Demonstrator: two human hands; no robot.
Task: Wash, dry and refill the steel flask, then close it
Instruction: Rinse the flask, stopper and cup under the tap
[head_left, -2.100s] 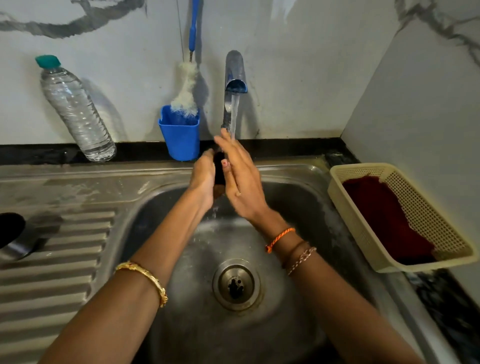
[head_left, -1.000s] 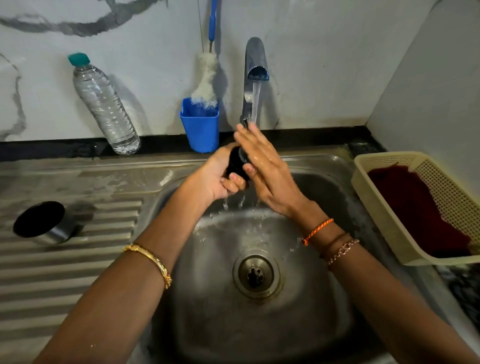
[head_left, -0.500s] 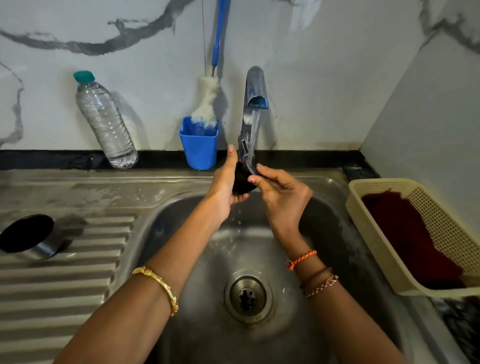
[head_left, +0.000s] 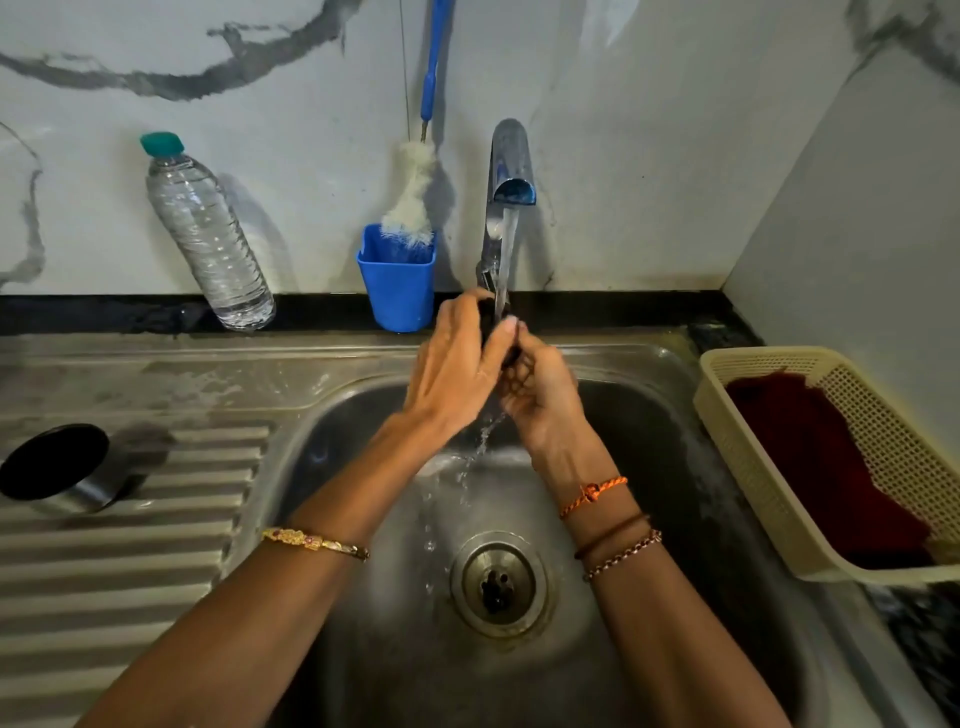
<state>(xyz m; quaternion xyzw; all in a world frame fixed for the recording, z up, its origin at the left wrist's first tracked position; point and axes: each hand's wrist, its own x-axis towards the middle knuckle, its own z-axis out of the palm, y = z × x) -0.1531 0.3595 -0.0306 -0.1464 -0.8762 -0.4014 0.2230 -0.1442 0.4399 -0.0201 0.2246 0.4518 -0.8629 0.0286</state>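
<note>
I hold a small black flask lid (head_left: 510, 357) between both hands under the running tap (head_left: 511, 161); most of it is hidden. My left hand (head_left: 452, 374) wraps over it from the left, thumb on top. My right hand (head_left: 545, 402) cups it from below with curled fingers. Water runs off my hands into the sink (head_left: 649, 415). The steel flask (head_left: 85, 491) lies on its side on the ribbed drainboard at far left, its dark open mouth facing me, apart from both hands.
A clear water bottle (head_left: 208, 234) with a teal cap leans on the back wall. A blue cup (head_left: 397, 283) holds a bottle brush (head_left: 413, 208) beside the tap. A cream basket (head_left: 748, 467) with a dark red cloth (head_left: 831, 467) sits right of the sink. The drain (head_left: 498, 584) lies below my wrists.
My right hand has gone from rubbing the lid with flat fingers to cupping it from beneath. My left hand has closed over the lid's top. The flask has not moved.
</note>
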